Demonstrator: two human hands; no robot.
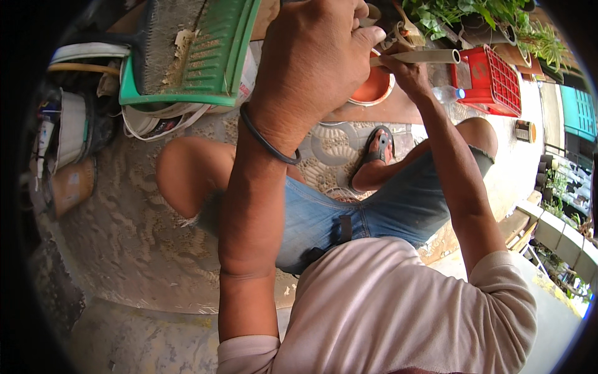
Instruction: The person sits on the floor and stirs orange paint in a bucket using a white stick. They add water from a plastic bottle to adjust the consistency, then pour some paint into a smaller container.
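My left hand (pixel 321 59), with a black band round its wrist, is raised close to the view. Its fingers are curled closed and the thumb is pressed inward; what they hold is hidden behind the hand. To its right, my right hand (pixel 409 73) has its fingers closed round a pale hollow pipe (pixel 433 57). The pipe's open end points right, and its other end runs behind my left hand. Just beyond my right hand is a paintbrush (pixel 409 30). Below the hands stands an orange-red bucket (pixel 377 86), partly covered by my left hand.
A green dustpan (pixel 215 62) with debris and a dark-bristled broom (pixel 168 43) rests over a white bucket (pixel 165 121) at the left. To the right are a red crate (pixel 492 81), a plastic bottle (pixel 445 94), and a small can (pixel 525 131). Leafy plants (pixel 461 12) stand behind.
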